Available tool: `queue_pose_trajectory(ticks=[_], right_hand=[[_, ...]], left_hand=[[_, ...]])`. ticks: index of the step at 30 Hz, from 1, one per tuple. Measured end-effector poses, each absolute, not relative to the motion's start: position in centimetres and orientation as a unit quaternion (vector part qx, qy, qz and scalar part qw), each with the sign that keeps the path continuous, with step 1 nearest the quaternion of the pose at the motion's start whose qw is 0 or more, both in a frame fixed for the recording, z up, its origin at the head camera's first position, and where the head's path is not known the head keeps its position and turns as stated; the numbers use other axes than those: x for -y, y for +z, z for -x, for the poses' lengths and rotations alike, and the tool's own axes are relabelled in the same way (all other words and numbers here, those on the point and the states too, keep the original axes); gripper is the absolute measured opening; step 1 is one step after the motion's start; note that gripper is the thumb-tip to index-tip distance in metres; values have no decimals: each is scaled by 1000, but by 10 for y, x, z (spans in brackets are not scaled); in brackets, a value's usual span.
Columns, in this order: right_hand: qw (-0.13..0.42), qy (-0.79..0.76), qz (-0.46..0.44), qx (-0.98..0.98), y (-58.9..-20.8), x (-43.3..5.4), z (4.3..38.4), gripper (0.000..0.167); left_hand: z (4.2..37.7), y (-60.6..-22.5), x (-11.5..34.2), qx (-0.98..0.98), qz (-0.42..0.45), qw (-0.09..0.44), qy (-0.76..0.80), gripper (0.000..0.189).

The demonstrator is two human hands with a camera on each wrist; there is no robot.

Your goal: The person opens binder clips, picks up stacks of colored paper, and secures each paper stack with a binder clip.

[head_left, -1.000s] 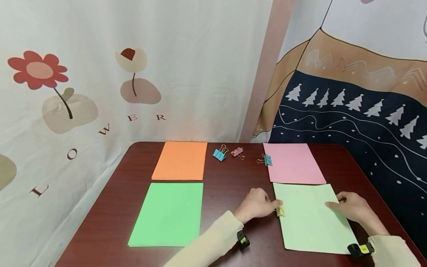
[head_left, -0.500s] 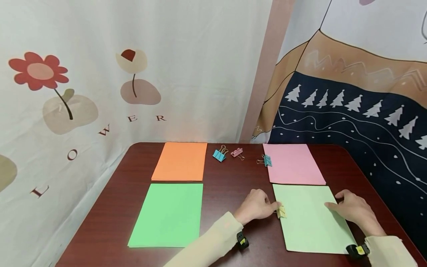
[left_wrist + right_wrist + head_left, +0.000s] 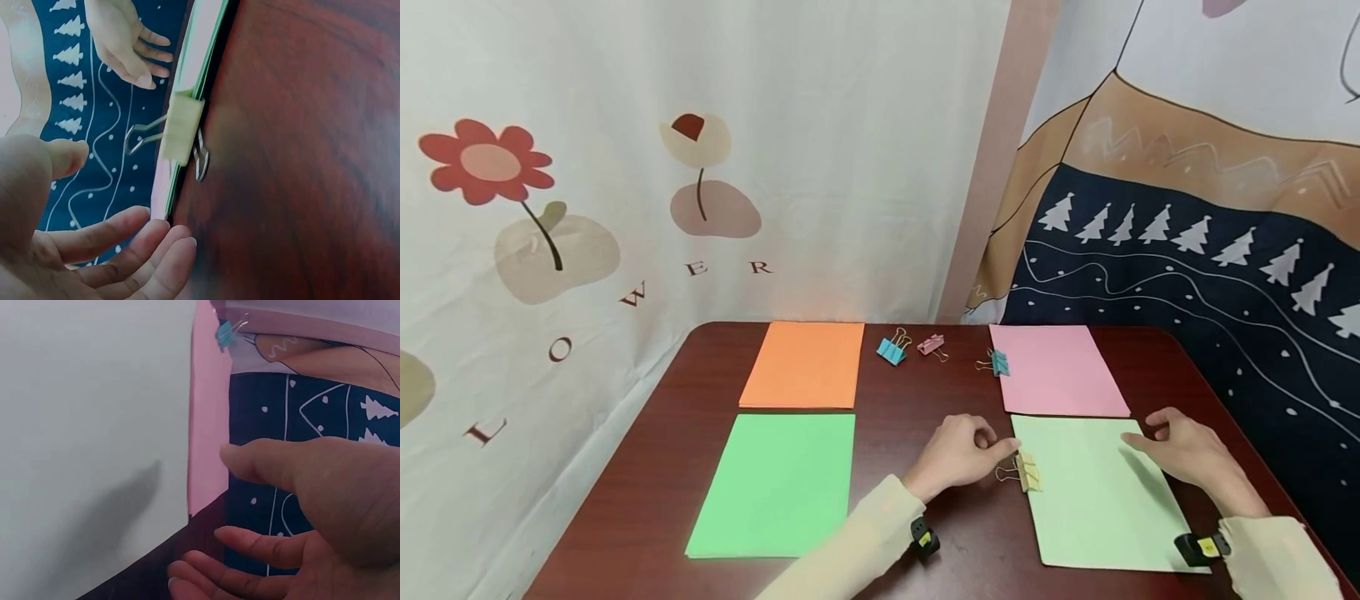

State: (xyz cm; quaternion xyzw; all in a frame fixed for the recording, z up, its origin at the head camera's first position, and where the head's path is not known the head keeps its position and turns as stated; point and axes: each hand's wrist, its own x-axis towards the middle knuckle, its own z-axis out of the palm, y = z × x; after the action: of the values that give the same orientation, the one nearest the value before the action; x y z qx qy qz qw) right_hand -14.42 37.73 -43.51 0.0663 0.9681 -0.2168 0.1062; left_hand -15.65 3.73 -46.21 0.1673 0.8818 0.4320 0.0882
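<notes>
A yellow binder clip (image 3: 1028,472) bites the left edge of the pale green paper stack (image 3: 1105,508), its wire handles spread in the left wrist view. My left hand (image 3: 958,454) is just left of that clip, apart from it; in the left wrist view the fingers (image 3: 119,272) are loosely bent with nothing between them. Over the stack's upper right edge hovers my right hand (image 3: 1195,458), thumb and fingers spread and holding nothing, as the right wrist view shows too. Beyond lies a pink paper stack (image 3: 1060,375) with a teal binder clip (image 3: 998,362) on its left edge.
On the dark red table (image 3: 917,400), an orange paper stack (image 3: 805,364) lies behind a bright green paper stack (image 3: 775,483) on the left. Loose at the back are a blue binder clip (image 3: 893,347) and a pink binder clip (image 3: 932,345). Printed curtains (image 3: 850,167) hang behind the table.
My left hand has let go of the yellow clip and drawn slightly left, uncovering its wire handles. My right hand has lifted off the pale green stack's edge.
</notes>
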Motion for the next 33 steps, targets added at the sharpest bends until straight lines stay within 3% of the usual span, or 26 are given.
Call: queue_pose_trajectory(ticks=[12, 24, 33], right_hand=[[16, -257, -6, -966, -427, -347, 159, 70], [-25, -279, 61, -958, -413, -313, 185, 67], [-23, -280, 94, -955, -411, -286, 204, 71]], left_hand=[[171, -448, 9, -881, -188, 44, 431, 58], [176, -441, 80, -896, -146, -3, 420, 66], [172, -438, 136, -909, -137, -18, 394, 73]])
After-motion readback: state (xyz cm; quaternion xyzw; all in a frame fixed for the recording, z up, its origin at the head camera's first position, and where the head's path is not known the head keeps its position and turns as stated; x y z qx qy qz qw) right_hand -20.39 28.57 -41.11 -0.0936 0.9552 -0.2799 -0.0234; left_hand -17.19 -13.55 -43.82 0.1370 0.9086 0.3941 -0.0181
